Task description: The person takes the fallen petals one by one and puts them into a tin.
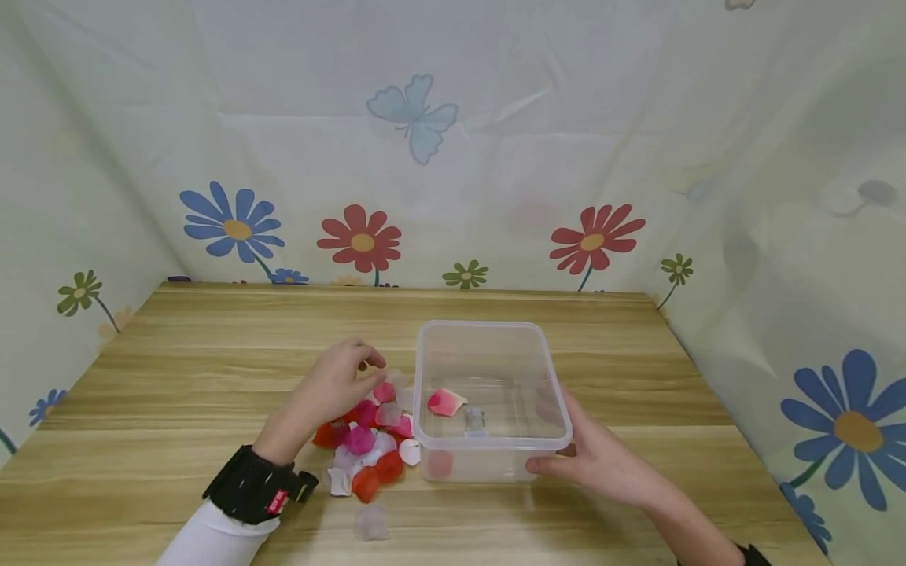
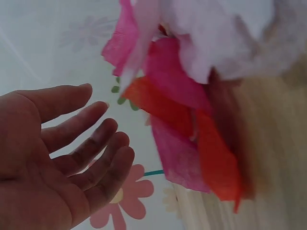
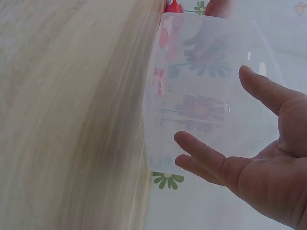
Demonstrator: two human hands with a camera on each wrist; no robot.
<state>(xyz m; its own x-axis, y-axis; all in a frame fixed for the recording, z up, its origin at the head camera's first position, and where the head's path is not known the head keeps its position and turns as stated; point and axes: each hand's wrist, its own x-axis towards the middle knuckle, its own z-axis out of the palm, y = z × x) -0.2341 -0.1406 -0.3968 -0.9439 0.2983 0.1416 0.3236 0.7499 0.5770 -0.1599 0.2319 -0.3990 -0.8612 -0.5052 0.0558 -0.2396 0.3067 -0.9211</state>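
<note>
A clear plastic box (image 1: 492, 464) without a lid stands on the table; a pink and white petal (image 1: 446, 402) and a small clear block-like item (image 1: 476, 420) show inside. My right hand (image 1: 602, 460) rests at the box's near right corner, thumb along the front and fingers by the right side. The fingers (image 3: 204, 151) look extended in the right wrist view. Left of the box lies a pile of red, pink and white fabric petals (image 1: 361, 440). Above its far edge hovers my left hand (image 1: 338, 381), fingers loosely bent, nothing visible in its palm (image 2: 38, 191).
The wooden table (image 1: 233, 354) ends at a pale curtain (image 1: 495, 196) printed with flowers. A single pale petal (image 1: 371, 523) lies apart, nearer the front edge. A black wristband (image 1: 251, 483) circles the left wrist.
</note>
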